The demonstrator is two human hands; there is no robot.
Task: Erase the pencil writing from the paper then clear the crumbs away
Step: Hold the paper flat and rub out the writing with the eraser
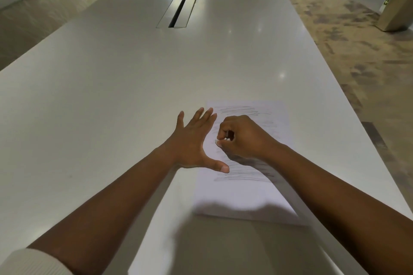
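A white sheet of paper lies on the long white table, covered with grey pencil scribble lines at its top and middle. My left hand is spread flat, palm down, on the paper's left edge, with the thumb resting on the sheet. My right hand is curled into a fist over the middle of the paper, and its fingertips pinch a small white eraser, of which only a sliver shows. The lower part of the sheet is blank and in shadow.
A metal cable slot is set into the table far ahead. The table's right edge runs close beside the paper, with patterned carpet beyond it. A planter box stands on the floor at the far right.
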